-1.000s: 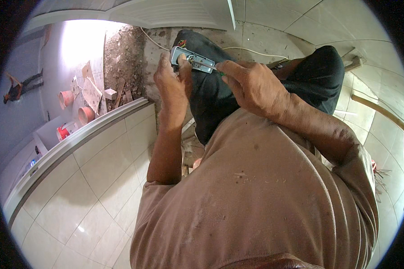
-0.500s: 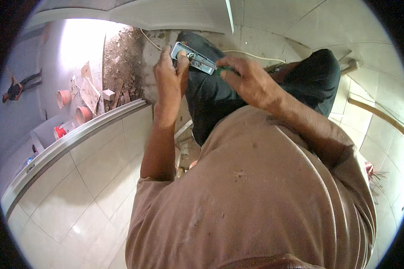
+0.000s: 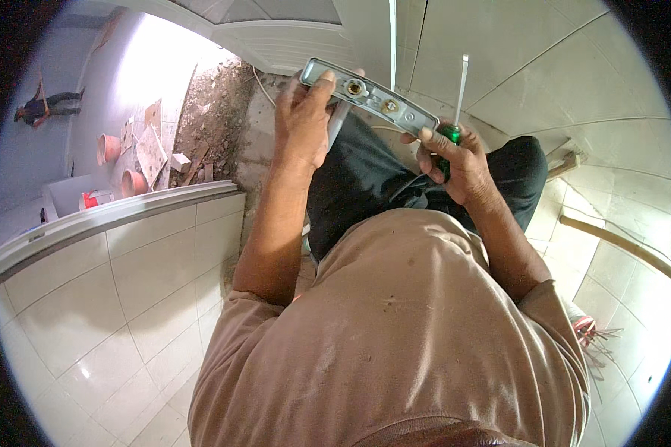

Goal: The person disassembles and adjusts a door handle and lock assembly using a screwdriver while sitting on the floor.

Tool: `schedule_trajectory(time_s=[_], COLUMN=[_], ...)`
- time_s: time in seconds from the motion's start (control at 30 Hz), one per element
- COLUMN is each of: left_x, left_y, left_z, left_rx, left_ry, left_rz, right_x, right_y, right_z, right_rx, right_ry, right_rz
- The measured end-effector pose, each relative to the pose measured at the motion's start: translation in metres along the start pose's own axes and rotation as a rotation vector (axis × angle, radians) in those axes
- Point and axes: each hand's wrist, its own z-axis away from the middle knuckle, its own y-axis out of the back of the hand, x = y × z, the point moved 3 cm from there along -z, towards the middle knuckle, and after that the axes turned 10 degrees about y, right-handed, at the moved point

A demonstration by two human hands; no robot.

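A long grey metal door handle plate (image 3: 373, 97) is held up above my lap, its hollow side with brass-coloured fittings facing me. My left hand (image 3: 303, 119) grips its left end, thumb on the inner face. What looks like the lever (image 3: 338, 125) hangs below the plate beside that hand. My right hand (image 3: 461, 165) is closed round the green grip of a screwdriver (image 3: 452, 134), whose blade points up and away. The right thumb and fingers also pinch or touch the plate's right end.
A white door panel (image 3: 279, 45) stands ahead. On the left, beyond a metal sill (image 3: 119, 212), are orange pots (image 3: 133, 182), a broken board (image 3: 151, 154) and rubble (image 3: 215, 123). A person (image 3: 48, 110) is far left. A wooden handle (image 3: 615, 240) lies at right.
The plate has been raised and turned so its hollow side shows. My right hand has moved right, and the screwdriver now points upward, away from the plate's fittings.
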Motion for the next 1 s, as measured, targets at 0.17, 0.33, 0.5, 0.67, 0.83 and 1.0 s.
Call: schedule_trajectory(time_s=[0.17, 0.33, 0.5, 0.67, 0.83, 1.0], left_x=[0.002, -0.024, -0.044, -0.033, -0.031, -0.024], left_y=[-0.018, -0.040, -0.061, -0.073, -0.067, -0.056], left_z=[0.004, 0.020, 0.029, 0.032, 0.033, 0.030], left_rx=[0.199, 0.136, -0.073, -0.306, -0.357, -0.480], left_ry=[-0.262, -0.355, 0.003, 0.096, 0.040, 0.276], left_rz=[-0.632, -0.802, 0.165, 0.304, 0.135, 0.245], right_x=[-0.006, -0.001, -0.012, -0.016, -0.041, -0.055], right_y=[0.006, 0.018, 0.010, -0.002, -0.002, 0.005], right_z=[0.005, 0.014, 0.032, 0.033, 0.034, 0.021], right_rx=[0.047, 0.211, 0.061, -0.015, -0.151, -0.005], right_ry=[0.114, 0.320, 0.677, 0.932, 0.874, 0.741], right_rz=[-0.107, -0.079, 0.480, 0.813, 0.828, 0.679])
